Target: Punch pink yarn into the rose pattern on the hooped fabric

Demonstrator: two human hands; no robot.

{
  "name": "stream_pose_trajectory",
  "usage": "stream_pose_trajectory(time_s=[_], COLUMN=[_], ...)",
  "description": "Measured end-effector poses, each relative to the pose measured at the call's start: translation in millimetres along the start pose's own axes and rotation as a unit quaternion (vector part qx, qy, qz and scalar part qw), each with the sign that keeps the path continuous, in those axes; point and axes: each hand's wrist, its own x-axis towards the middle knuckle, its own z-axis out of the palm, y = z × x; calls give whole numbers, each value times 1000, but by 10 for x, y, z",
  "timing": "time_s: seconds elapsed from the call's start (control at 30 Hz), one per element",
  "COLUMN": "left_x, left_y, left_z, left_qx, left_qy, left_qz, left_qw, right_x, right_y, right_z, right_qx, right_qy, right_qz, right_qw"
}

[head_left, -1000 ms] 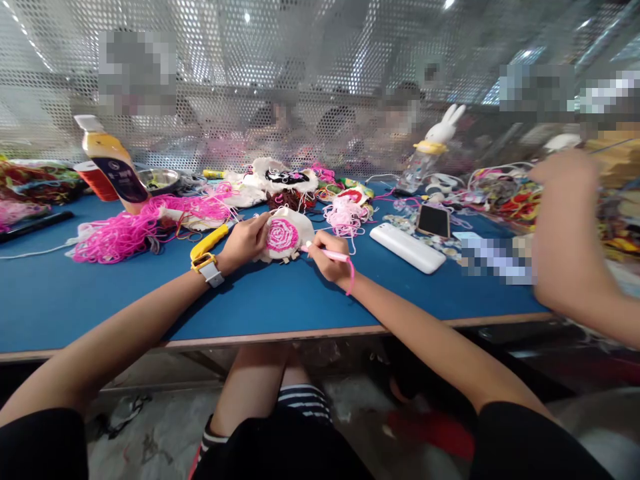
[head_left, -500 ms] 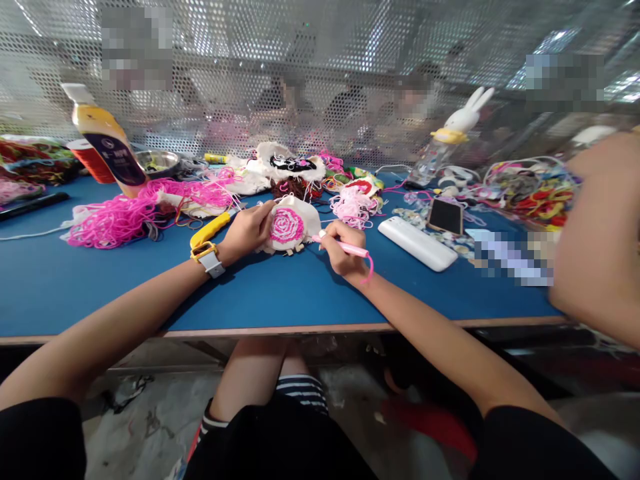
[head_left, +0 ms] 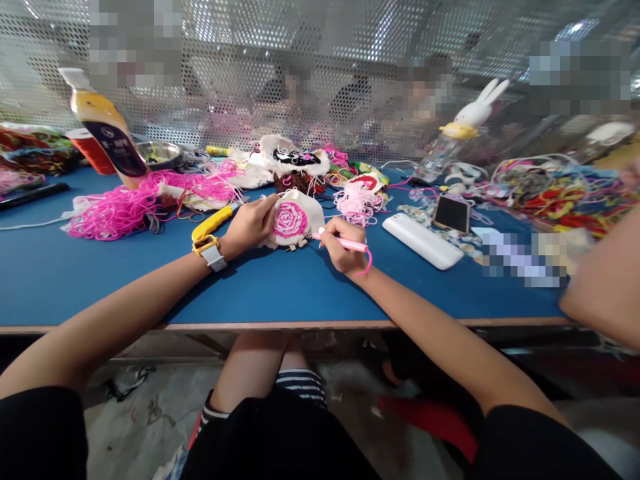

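Note:
A piece of cream cloth carries a round spiral of pink and white yarn. My left hand is closed on the cloth's left edge, its thumb and fingers pinching it. Beside the cloth's right edge, my right hand grips a pink punch needle like a pen, its tip pointing left at the cloth. Pink yarn hangs from the tool's rear end. Whether the tip touches the cloth is too small to tell. A yellow-handled cutter lies just behind my left wrist.
Bright pink yarn and a drink bottle stand to the left. Behind the cloth lie pale pink yarn and more worked pieces. A white case, a dark phone-like object and another person's arm are on the right.
The view has shifted slightly. Both hands keep their holds on the cloth and the punch needle. At the right, the other person's arm has moved lower and farther right.

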Motion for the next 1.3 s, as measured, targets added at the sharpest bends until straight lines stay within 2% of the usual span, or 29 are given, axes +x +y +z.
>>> stream_pose_trajectory(time_s=[0.07,0.23,0.3,0.47,0.57,0.8,1.03,1.3], left_x=[4,17,17,9,5,2,12,14], left_y=[7,28,28,-1,-15,-4,-2,-49], left_z=[-4,-18,-21,-9,2,10,-14,41], left_qx=[-2,-5,-7,6,7,0,-16,-27], left_qy=[-4,-8,-12,-14,-13,-6,2,2], left_qz=[-4,1,-1,-4,-2,-4,-30,-38], left_qw=[1000,1000,1000,1000,1000,1000,999,999], right_x=[14,51,49,35,37,22,65,61], right_y=[18,20,15,18,33,9,63,166], right_z=[30,82,63,-25,-42,-28,20,34], right_qx=[-13,-34,-21,30,42,13,-34,24], right_qy=[-18,-113,-99,5,23,3,-101,-132], right_qz=[-2,-24,-10,35,35,32,-19,39], right_qw=[1000,993,995,999,998,999,994,990])
